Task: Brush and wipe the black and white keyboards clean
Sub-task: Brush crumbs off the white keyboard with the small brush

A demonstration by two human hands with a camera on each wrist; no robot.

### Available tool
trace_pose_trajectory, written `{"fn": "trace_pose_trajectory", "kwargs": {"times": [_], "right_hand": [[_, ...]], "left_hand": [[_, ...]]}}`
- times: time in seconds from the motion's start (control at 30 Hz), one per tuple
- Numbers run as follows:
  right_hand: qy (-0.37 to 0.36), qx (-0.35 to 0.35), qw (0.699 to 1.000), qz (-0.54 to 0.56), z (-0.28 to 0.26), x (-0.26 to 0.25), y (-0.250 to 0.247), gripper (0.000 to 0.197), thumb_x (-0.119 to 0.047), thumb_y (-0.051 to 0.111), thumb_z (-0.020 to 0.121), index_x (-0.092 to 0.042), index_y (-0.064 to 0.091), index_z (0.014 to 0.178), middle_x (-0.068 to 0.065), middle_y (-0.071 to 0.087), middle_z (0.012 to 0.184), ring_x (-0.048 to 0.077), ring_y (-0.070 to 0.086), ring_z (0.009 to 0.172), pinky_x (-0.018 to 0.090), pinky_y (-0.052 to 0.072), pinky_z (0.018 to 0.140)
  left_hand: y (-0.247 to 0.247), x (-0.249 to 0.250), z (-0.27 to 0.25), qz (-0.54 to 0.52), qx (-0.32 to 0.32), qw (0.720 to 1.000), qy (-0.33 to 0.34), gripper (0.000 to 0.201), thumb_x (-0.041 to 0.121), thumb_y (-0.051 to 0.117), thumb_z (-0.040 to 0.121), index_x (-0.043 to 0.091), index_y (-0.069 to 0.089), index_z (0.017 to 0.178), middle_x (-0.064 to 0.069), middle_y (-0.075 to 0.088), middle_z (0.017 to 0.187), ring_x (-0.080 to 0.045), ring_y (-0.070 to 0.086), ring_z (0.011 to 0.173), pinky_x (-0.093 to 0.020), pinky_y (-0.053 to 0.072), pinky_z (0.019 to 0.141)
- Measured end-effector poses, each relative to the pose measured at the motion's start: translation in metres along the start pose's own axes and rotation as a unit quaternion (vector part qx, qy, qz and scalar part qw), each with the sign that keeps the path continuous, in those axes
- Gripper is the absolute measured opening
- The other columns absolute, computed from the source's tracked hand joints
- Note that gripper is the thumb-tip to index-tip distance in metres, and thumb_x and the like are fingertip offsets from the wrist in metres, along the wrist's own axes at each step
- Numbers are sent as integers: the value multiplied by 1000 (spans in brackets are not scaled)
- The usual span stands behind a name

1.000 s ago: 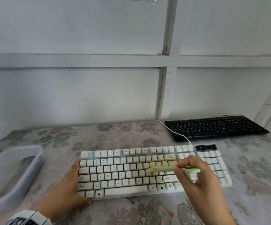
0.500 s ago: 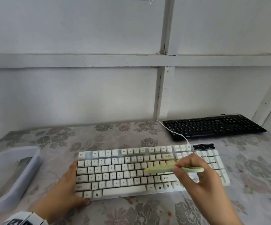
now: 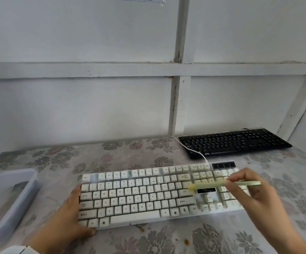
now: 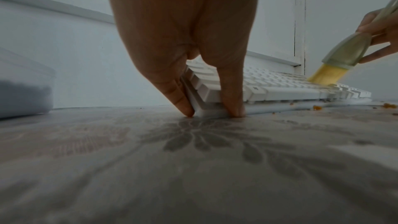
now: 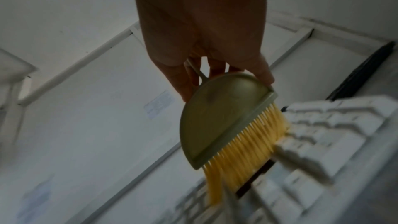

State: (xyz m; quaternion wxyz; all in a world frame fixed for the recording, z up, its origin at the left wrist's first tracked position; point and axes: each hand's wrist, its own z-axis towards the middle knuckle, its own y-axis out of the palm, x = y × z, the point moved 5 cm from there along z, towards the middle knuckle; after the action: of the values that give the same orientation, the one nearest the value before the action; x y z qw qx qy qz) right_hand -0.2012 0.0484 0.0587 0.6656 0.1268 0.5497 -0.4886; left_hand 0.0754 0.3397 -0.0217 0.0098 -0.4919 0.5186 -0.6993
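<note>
The white keyboard (image 3: 148, 195) lies across the near middle of the floral tabletop. My left hand (image 3: 66, 219) grips its front left corner, thumb and fingers (image 4: 178, 98) pinching the edge (image 4: 206, 108). My right hand (image 3: 249, 191) holds a small green brush (image 3: 227, 184) with yellow bristles (image 5: 241, 142) that touch the keys right of the Enter key. In the left wrist view the brush (image 4: 344, 50) sweeps the far keys. The black keyboard (image 3: 234, 142) sits at the back right by the wall.
A translucent plastic tub (image 3: 5, 200) stands at the left table edge. The white cable (image 3: 188, 147) runs from the white keyboard toward the wall. Orange crumbs (image 3: 186, 241) lie on the cloth (image 3: 130, 154) in front of the keyboard. White wall panels close the back.
My right hand has carried the brush rightward along the white keyboard, from the middle keys to the block beside Enter. My left hand stays on the front left corner.
</note>
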Motion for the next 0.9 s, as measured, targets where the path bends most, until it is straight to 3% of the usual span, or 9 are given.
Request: {"fn": "trace_pose_trajectory", "kwargs": {"times": [0.17, 0.33, 0.43, 0.53, 0.63, 0.7, 0.83, 0.87, 0.9], "right_hand": [[-7, 50, 996, -75, 5, 4, -25, 23, -10, 70, 81, -29, 60, 75, -14, 63, 84, 1, 56, 81, 3, 34, 66], [-9, -2, 1000, -9, 5, 0, -19, 19, -5, 67, 82, -22, 62, 75, -6, 62, 72, 5, 56, 71, 7, 39, 64], [-2, 36, 997, -65, 12, 11, -36, 23, -7, 67, 83, -27, 61, 76, -11, 63, 72, 1, 55, 65, 3, 37, 56], [1, 64, 993, -101, 16, 11, -52, 27, -8, 67, 83, -32, 60, 73, -16, 63, 76, 2, 56, 72, 5, 37, 57], [0, 30, 1000, -4, 14, 8, -47, 18, -5, 67, 81, -21, 63, 74, -4, 63, 70, 5, 55, 65, 7, 39, 58], [24, -3, 997, 67, 11, 8, -39, 4, -13, 68, 76, -14, 64, 75, 5, 62, 72, 13, 56, 69, 10, 42, 61], [48, 42, 998, 8, 11, 17, -55, 40, -53, 72, 63, -17, 64, 77, 3, 61, 71, 14, 51, 63, 15, 40, 54], [46, 62, 997, -11, 11, 19, -61, 44, -60, 73, 64, -19, 64, 78, 3, 61, 71, 17, 51, 59, 21, 40, 50], [49, 81, 995, -35, 12, 17, -65, 34, -55, 72, 70, -24, 63, 79, 2, 62, 70, 20, 51, 57, 27, 39, 49]], "left_hand": [[0, -1, 0, -13, -2, 1000, -2, 105, 42, 76, 34, 58, 13, 117, 29, 36, 124, -2, 44, 116, -15, 37, 87], [-1, 3, 1, -13, -4, 1000, -12, 102, 42, 73, 32, 59, 12, 113, 30, 36, 117, 2, 45, 106, -9, 37, 76], [-2, 6, 1, -9, -8, 1000, -11, 100, 43, 71, 31, 57, 14, 112, 31, 33, 117, 1, 44, 107, -9, 37, 76], [-1, 6, 1, -4, -8, 1000, -10, 101, 44, 71, 30, 58, 12, 112, 30, 32, 118, -2, 44, 110, -11, 37, 78], [-2, 9, 0, -8, -8, 1000, -9, 100, 42, 70, 31, 57, 13, 111, 29, 32, 118, 0, 45, 108, -11, 37, 76], [-2, 10, 0, -11, -9, 1000, -7, 100, 42, 70, 30, 57, 13, 111, 28, 33, 119, 1, 45, 108, -11, 37, 77], [-1, 3, 1, -11, -16, 1000, -14, 108, 44, 74, 31, 60, 5, 113, 26, 34, 122, -3, 44, 114, -21, 40, 93], [-1, 2, 0, -8, -20, 1000, -15, 109, 45, 75, 32, 59, 5, 115, 25, 35, 124, -4, 44, 116, -25, 40, 97], [0, 1, 0, -4, -21, 1000, -17, 111, 45, 75, 33, 57, 5, 118, 23, 36, 125, -4, 44, 116, -26, 40, 99]]}}
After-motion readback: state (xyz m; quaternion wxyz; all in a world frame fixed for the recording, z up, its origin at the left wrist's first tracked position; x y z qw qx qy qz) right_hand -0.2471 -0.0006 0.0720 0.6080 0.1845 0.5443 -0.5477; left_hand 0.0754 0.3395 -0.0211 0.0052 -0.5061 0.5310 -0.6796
